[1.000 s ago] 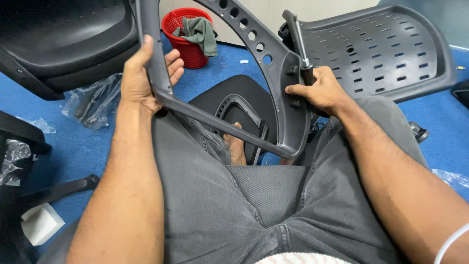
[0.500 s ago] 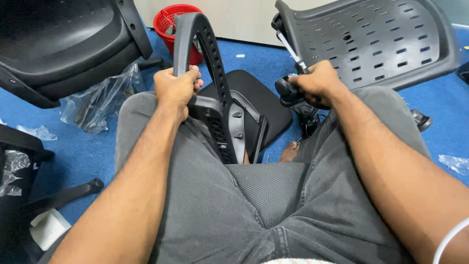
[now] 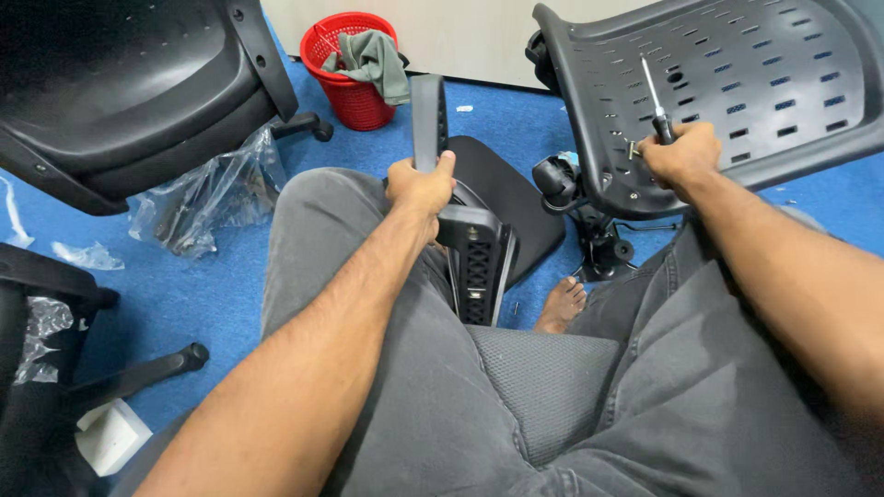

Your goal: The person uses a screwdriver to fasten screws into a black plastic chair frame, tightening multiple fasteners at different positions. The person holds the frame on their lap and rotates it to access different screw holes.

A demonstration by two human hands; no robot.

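Chair frame part [image 3: 474, 248] — dark grey plastic, seen edge-on — stands upright between my knees, its narrow top strip rising toward the red basket [image 3: 354, 69] and its wider ribbed lower end resting against my left thigh. My left hand [image 3: 420, 187] is wrapped shut around the strip, thumb pointing up along its side. My right hand [image 3: 683, 155] is closed on the dark handle of a screwdriver [image 3: 656, 103], whose thin metal shaft slants up and away over the perforated seat shell [image 3: 727, 83]. That shell is grey, tilted up on its edge to my right, with rows of small slots in it; my right fist lies against its surface near the lower rim. Below the shell sits a black chair mechanism [image 3: 589, 225] on the blue carpet [image 3: 212, 294], and my bare foot [image 3: 560, 306] shows just beside it. A flat black seat pad [image 3: 516, 198] lies on the carpet behind the frame part. The red basket holds a grey-green cloth [image 3: 373, 57]. To my left a black office chair [image 3: 110, 83] leans over, with crumpled clear plastic wrap [image 3: 207, 198] under it — well apart from both hands
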